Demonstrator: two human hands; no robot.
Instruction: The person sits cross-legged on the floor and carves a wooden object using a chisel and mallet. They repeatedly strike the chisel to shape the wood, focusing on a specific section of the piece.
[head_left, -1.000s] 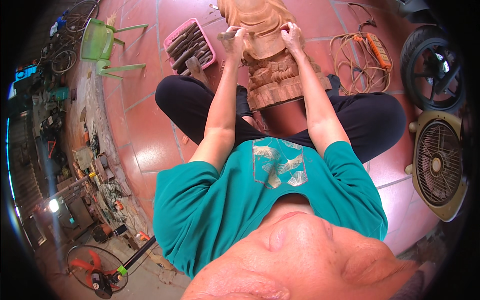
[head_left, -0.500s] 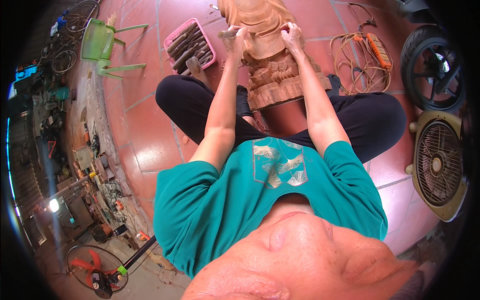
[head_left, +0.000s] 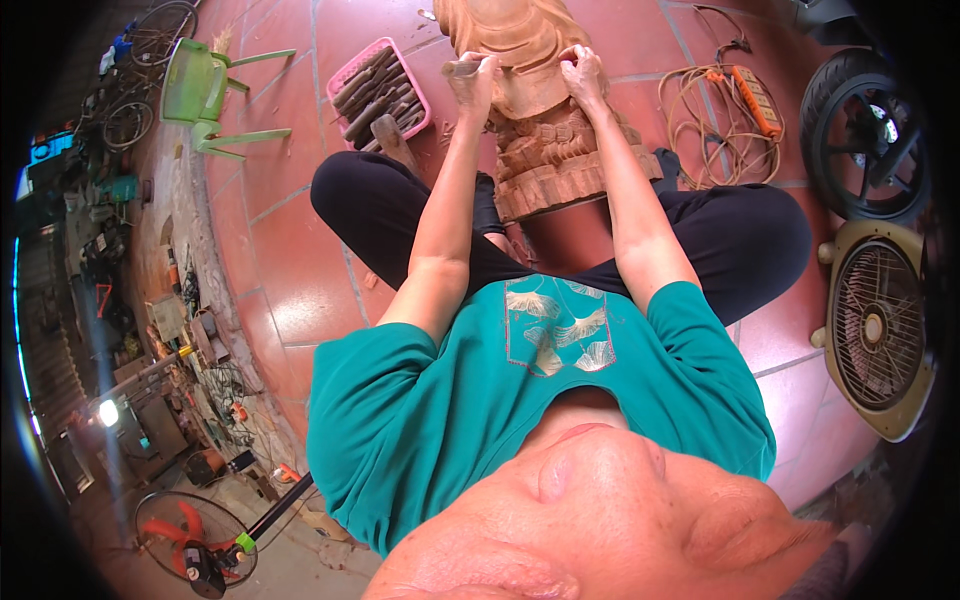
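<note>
At the far left, you had a round fan with red blades [head_left: 192, 520] low in the view, and above it a light-green plastic chair [head_left: 190, 85] whose legs pointed to the right. Next came a pink plastic basket [head_left: 426, 118] on the red tiled floor [head_left: 270, 245], filled with brown wooden-handled tools [head_left: 375, 92] laid side by side. A pale, round-ended wooden piece [head_left: 388, 131] stuck out just beside its near edge, close to your left knee.

Your left hand [head_left: 474, 86] was over the left side of the carving, its fingers clamped on a short, dull-brown handle [head_left: 460, 69] that jutted out to the left. The large orange-brown wooden carving [head_left: 535, 95] was in front of you, beyond your folded legs in black trousers [head_left: 745, 240]; its ridged base faced you, draped folds ran above, and the top edge of the view cut off its far end. At its right side was your right hand [head_left: 585, 76], its fingers curled together against the wood; you could not tell whether they gripped anything.

Farther right lay a loosely coiled tan cable [head_left: 668, 115] with an orange power strip [head_left: 757, 102], then a black spoked wheel [head_left: 822, 95] and, below it, a beige box fan [head_left: 872, 330].
</note>
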